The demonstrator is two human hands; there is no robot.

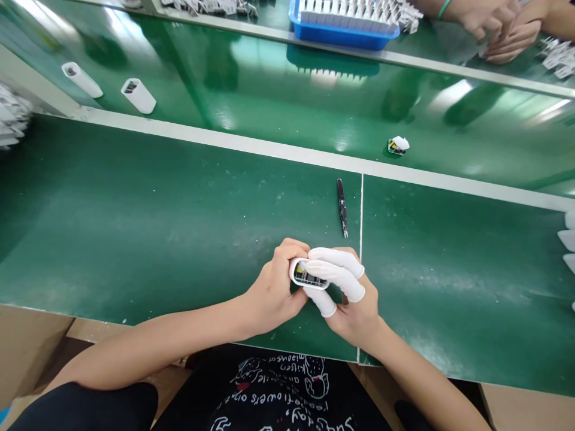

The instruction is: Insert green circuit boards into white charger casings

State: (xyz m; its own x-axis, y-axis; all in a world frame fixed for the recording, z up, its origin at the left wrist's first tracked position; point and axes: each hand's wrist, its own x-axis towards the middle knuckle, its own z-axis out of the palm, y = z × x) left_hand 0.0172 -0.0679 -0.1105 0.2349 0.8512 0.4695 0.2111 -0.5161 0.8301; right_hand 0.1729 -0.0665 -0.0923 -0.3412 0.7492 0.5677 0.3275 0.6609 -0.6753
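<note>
Black printed T-shirt (pixel 274 392) nearest; left hand (pixel 272 293) and right hand (pixel 354 308) both closed on a white-framed electronic module (pixel 309 275), edge grip, held over the front edge of the green desk mat (pixel 135 239). Right fingers wear white finger cots (pixel 335 258). Tweezers (pixel 342 206) lie just beyond, untouched.

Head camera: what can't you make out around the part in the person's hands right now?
All in the head view:
Back of the white-framed electronic module: hidden by the left hand and the right hand with its white finger cots.
Markings on the module: too small to read.
Blue tray: cut off by the top edge.
White pieces: cut off by the right edge.
Small white-and-yellow item: too small to identify.
</note>
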